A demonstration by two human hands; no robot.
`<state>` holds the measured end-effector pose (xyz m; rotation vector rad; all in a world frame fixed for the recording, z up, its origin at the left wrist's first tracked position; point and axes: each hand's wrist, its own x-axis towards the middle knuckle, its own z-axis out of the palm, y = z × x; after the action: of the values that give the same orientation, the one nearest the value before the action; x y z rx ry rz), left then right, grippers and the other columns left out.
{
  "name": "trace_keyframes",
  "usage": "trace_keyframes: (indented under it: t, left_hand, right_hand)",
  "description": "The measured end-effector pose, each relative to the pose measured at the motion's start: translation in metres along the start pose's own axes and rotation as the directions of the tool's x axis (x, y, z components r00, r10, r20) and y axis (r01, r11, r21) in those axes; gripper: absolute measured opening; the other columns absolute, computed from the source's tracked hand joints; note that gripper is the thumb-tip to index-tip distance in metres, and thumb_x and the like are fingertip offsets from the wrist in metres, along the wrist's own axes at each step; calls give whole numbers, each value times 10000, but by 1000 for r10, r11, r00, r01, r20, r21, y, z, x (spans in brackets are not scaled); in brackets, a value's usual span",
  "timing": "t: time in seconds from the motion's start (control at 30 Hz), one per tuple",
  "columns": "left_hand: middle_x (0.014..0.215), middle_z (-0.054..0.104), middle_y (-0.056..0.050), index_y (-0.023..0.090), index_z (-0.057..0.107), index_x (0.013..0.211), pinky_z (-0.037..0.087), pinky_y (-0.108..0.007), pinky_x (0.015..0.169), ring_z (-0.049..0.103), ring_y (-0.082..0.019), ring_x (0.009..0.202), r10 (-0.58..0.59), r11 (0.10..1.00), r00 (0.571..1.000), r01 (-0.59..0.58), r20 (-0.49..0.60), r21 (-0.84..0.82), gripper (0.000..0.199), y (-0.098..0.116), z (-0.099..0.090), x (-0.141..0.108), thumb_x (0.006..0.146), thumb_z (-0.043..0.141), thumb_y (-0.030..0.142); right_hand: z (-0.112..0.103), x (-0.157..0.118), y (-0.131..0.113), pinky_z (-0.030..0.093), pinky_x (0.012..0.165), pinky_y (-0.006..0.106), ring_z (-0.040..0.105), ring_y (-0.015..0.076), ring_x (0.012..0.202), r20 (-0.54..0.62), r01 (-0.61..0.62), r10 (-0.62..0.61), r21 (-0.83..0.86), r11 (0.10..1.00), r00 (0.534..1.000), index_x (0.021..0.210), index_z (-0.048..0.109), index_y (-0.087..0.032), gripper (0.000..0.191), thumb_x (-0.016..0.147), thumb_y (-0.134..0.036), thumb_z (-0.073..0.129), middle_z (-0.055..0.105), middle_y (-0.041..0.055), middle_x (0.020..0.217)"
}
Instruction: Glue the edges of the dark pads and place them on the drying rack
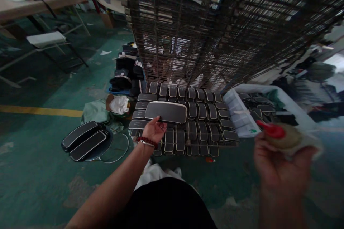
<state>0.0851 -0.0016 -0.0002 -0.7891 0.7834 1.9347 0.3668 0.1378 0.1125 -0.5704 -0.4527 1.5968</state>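
Note:
My left hand [154, 131] is closed on the near edge of a dark rounded-rectangle panel [166, 112] with a pale rim, thumb on top. The panel is held above a rack [228, 144] filled with rows of similar dark panels [192, 110]. Off to the right, my right hand [282, 166] grips a squeeze bottle [286, 136] with a red nozzle, blurred by motion. Something whitish, perhaps a cloth, lies against the bottle's far side. The bottle is apart from the panel, its nozzle pointing left.
Tall wire racks [188, 25] stand right behind the panels. A white bin [292, 111] with dark pieces is at right. On the left, a round stool [109, 146] carries two larger dark panels [88, 145]. Behind it are a green bag [94, 111] and stacked dark goods [125, 68].

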Motion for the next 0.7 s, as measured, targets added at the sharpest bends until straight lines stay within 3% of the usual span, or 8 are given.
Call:
trace_keyframes:
  t: [0.1,0.17,0.23,0.33,0.47,0.57,0.7]
  left_hand:
    - [542,611,22,160,581,734,598,-215,561,591,-91,455,-8,1000,999,9,35,-23,255,-21,16,-1,939,548,12]
    - [588,655,8,160,591,748,623,-233,611,636,-100,499,-22,999,998,23,53,-22,253,-36,25,-5,942,547,3]
    - [647,699,-13,157,607,766,634,-245,643,683,-118,553,-51,999,997,51,65,-6,242,-50,30,-11,940,550,0]
    - [631,699,-44,144,627,753,627,-250,622,697,-146,553,-203,977,975,194,94,90,227,-66,31,-21,964,568,86]
    - [602,692,-78,112,675,784,639,-318,664,716,-202,571,-405,904,891,355,204,239,322,-74,24,-28,1020,495,235]
    - [704,749,-111,93,709,867,643,-361,765,763,-239,696,-408,904,867,339,286,261,336,-76,20,-27,1025,450,236]
    - [727,755,-116,98,713,821,629,-357,796,768,-251,748,-378,913,864,287,333,291,274,-81,14,-19,985,541,233]
  right_hand:
    - [-26,-32,50,578,480,191,764,218,953,-64,-284,279,-87,955,958,1151,693,-207,539,720,-442,915,767,95,1167]
    - [-35,-57,82,616,568,223,757,230,1025,-71,-471,466,-97,877,882,1168,703,-231,527,735,-455,902,749,114,1245]
    - [-36,-76,107,651,701,261,754,212,1045,-43,-573,572,-74,816,819,1164,717,-254,462,774,-444,875,754,85,1252]
    - [-30,-85,129,644,859,283,746,185,1074,29,-584,584,-28,811,811,1131,739,-278,391,789,-418,868,786,24,1174]
    - [-26,-78,139,640,868,282,760,174,1018,76,-541,540,-20,841,838,1078,756,-275,303,820,-409,842,809,4,1062]
    - [-25,-76,142,644,848,289,764,175,986,46,-516,515,15,856,856,1068,754,-265,270,831,-363,836,811,13,1027]
    - [-23,-77,146,646,841,290,765,174,977,38,-543,542,30,839,840,1062,751,-257,267,831,-362,835,810,13,1032]
